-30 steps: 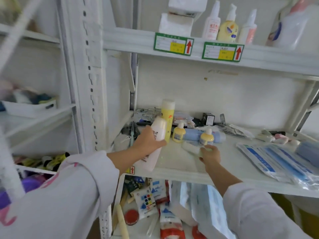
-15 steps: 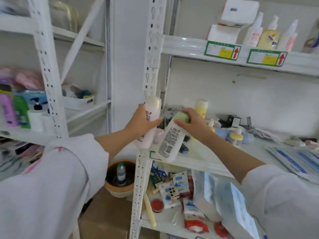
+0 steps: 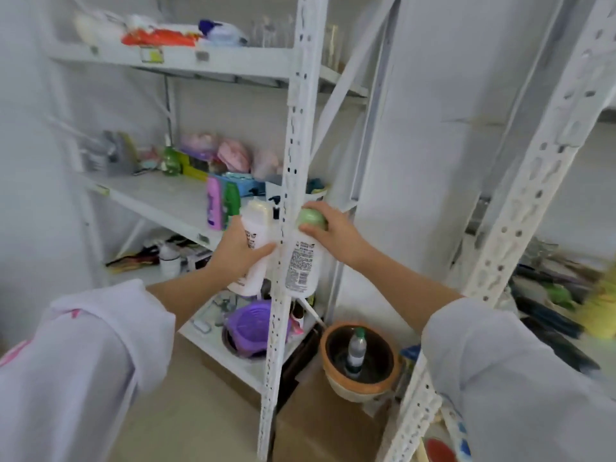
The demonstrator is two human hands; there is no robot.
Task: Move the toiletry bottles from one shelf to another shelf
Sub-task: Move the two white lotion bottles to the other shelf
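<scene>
My left hand [image 3: 238, 253] grips a white bottle with a cream cap [image 3: 255, 228] around its middle. My right hand [image 3: 333, 230] holds a white bottle with a green cap [image 3: 303, 261] by the cap, its printed label facing me. Both bottles hang in the air at the front of the left rack, one on each side of its white upright post [image 3: 286, 208]. Just behind them is the rack's middle shelf [image 3: 156, 198], where a purple bottle [image 3: 214, 203], a green bottle [image 3: 231, 200] and a black pump bottle [image 3: 276, 208] stand near the front right corner.
The shelf's back holds a green dispenser bottle [image 3: 170, 158], pink bundles and boxes. A purple bowl [image 3: 255, 323] sits on the rack's low shelf. An orange-rimmed pot [image 3: 361, 358] with a small bottle stands on the floor. The right rack's slanted post [image 3: 520, 198] is close by.
The view has swung left from the right rack to the left rack. Both hands have carried their bottles leftward, up to the left rack's front post.
</scene>
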